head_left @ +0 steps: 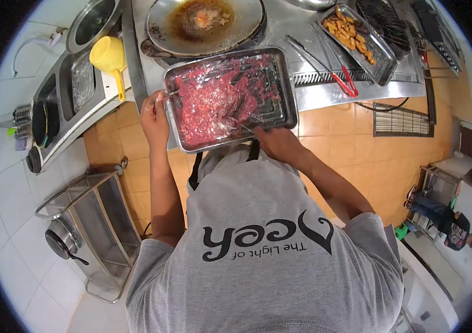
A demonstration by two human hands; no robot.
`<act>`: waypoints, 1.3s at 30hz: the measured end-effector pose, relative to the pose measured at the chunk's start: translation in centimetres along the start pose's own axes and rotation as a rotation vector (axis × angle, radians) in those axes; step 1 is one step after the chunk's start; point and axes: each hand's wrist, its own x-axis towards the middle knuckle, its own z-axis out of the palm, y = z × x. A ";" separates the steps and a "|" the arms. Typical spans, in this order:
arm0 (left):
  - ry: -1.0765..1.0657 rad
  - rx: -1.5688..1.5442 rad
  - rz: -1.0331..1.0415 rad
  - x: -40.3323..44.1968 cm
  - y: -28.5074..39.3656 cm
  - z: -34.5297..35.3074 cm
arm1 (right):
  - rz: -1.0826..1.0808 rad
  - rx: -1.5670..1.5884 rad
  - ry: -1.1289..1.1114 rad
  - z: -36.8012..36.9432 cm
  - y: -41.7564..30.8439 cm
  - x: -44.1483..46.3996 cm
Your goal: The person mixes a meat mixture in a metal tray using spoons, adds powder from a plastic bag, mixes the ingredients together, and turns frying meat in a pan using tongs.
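Observation:
A rectangular metal tray [290, 102] sits at the front edge of the steel counter, tilted slightly in view. Red, wet-looking meat [208, 102] dusted with white powder fills most of it; the tray's bare bottom shows at right. My left hand [155, 114] is closed at the left rim, pinching what looks like a thin metal utensil handle pointing into the tray. Over the near right rim, my right hand [277, 144] grips a metal utensil [242, 127] whose head lies in the meat. Whether that is a fork or a spoon I cannot tell.
Beyond the tray stands a wok [161, 28] of brown oil with frothy residue. Red-handled tongs [336, 77] lie right, beside a tray [383, 71] of browned fried pieces. A yellow dipper [107, 54] rests left near the sink. Another person [444, 222] is far right.

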 end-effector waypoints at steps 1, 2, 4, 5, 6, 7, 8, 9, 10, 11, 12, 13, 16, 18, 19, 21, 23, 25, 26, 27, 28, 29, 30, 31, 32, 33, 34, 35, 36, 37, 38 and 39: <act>-0.010 -0.014 -0.005 -0.1 0.1 0.1 | -0.060 0.015 0.020 0.4 -0.1 0.1; -0.017 -0.029 -0.007 -0.1 0.3 0.2 | -0.068 0.004 -0.001 0.6 -0.3 0.2; -0.026 -0.076 -0.030 -0.1 0.3 0.6 | -0.088 -0.023 -0.041 0.6 -0.9 0.5; -0.028 -0.099 -0.042 -0.2 0.3 0.9 | -0.123 -0.033 0.014 0.6 -1.0 0.5; -0.047 -0.091 -0.030 -0.3 0.3 1.1 | -0.158 -0.043 0.070 0.3 -1.1 0.5; -0.068 -0.083 -0.016 -0.3 0.4 1.4 | -0.193 -0.053 0.128 -0.2 -1.3 0.4; -0.088 -0.076 0.000 -0.3 0.5 1.6 | -0.172 -0.049 0.107 -1.0 -1.6 0.1; -0.100 -0.070 0.010 -0.3 0.8 1.9 | -0.151 -0.047 0.086 -2.8 -2.2 -0.3; -0.117 -0.051 0.013 -0.4 1.0 2.1 | -0.130 -0.046 0.065 -3.8 -2.5 -0.6; -0.135 -0.032 0.017 -0.4 1.1 2.3 | -0.125 -0.135 -0.003 -3.3 -2.1 -0.7; -0.155 -0.012 0.021 -0.5 1.3 2.4 | -0.136 -0.148 -0.014 -2.8 -1.9 -0.6; -0.173 -0.012 0.022 -0.6 1.6 2.5 | -0.145 -0.159 -0.024 -2.2 -1.8 -0.4; -0.213 0.027 0.052 -0.7 1.9 2.6 | -0.136 -0.213 0.045 -0.9 -2.3 0.9; -0.217 0.101 0.100 -0.8 1.9 2.5 | -0.131 -0.225 0.070 -0.7 -2.6 2.1; -0.222 0.095 0.084 -0.8 2.2 2.3 | -0.132 -0.217 0.058 -0.8 -2.6 2.7; -0.230 0.083 0.051 -1.1 3.2 2.0 | -0.106 -0.235 0.043 -0.7 -2.1 4.0; -0.216 0.119 0.043 -1.2 3.1 1.5 | -0.054 -0.284 0.036 -0.1 -1.5 4.8; -0.205 0.118 0.033 -1.3 3.2 1.1 | -0.045 -0.281 0.106 -0.9 -1.5 4.7; -0.201 0.097 0.028 -1.4 3.3 0.9 | -0.042 -0.280 0.139 -1.5 -1.6 4.5; -0.195 0.076 0.022 -1.5 3.4 0.7 | -0.077 -0.258 0.138 -2.4 -1.9 4.1; -0.189 0.085 0.023 -1.6 3.3 0.5 | -0.112 -0.236 0.136 -3.5 -2.5 3.4; -0.183 0.093 0.025 -1.7 3.0 0.4 | -0.148 -0.214 0.133 -4.0 -2.9 2.9; -0.178 0.102 0.026 -1.8 2.8 0.3 | -0.181 -0.212 0.074 -3.9 -3.2 2.8; -0.163 0.107 0.035 -1.9 2.6 0.2 | -0.212 -0.208 0.016 -3.7 -3.6 2.7; -0.150 0.112 0.047 -1.9 2.5 0.2 | -0.240 -0.204 -0.040 -3.6 -3.9 2.7; -0.138 0.115 0.059 -1.9 2.3 0.2 | -0.236 -0.218 -0.052 -3.1 -3.9 3.0; -0.124 0.096 0.056 -1.8 2.1 0.1 | -0.233 -0.233 -0.065 -2.1 -3.8 3.4; -0.109 0.078 0.052 -1.7 1.8 -0.2 | -0.231 -0.248 -0.078 -1.3 -3.7 3.7; -0.092 0.060 0.047 -1.5 1.6 -0.5 | -0.208 -0.246 -0.010 -0.7 -3.3 4.2; -0.073 0.040 0.047 -1.3 1.6 -0.9 | -0.187 -0.243 0.057 -0.2 -2.9 4.8; -0.054 0.020 0.047 -1.0 1.6 -1.3 | -0.165 -0.239 0.124 0.0 -2.6 5.3; -0.037 0.000 0.049 -0.7 1.8 -1.6 | -0.180 -0.231 0.142 -0.3 -2.4 5.6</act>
